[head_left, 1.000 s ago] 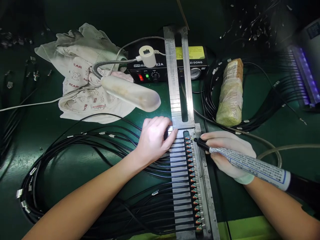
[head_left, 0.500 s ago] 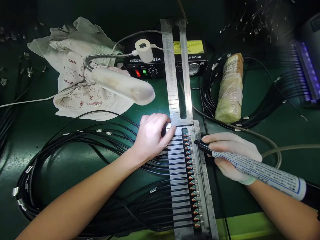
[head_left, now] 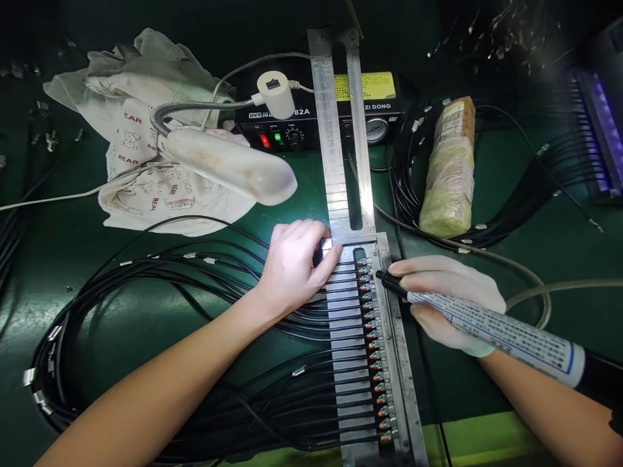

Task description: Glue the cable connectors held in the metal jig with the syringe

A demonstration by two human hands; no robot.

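Steel forms the long rail, laid from twelve to six o'clock between the hands, with a row of cable ends clamped along its right side. The left hand is pressed on it from nine o'clock, fingers bent; whether anything is pinched cannot be told. A pen is gripped in the gloved right hand, its tip aimed towards ten o'clock, just beside the upper cable ends.

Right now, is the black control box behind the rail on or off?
On: the black control box shows a red switch and a green light glowing on its front.
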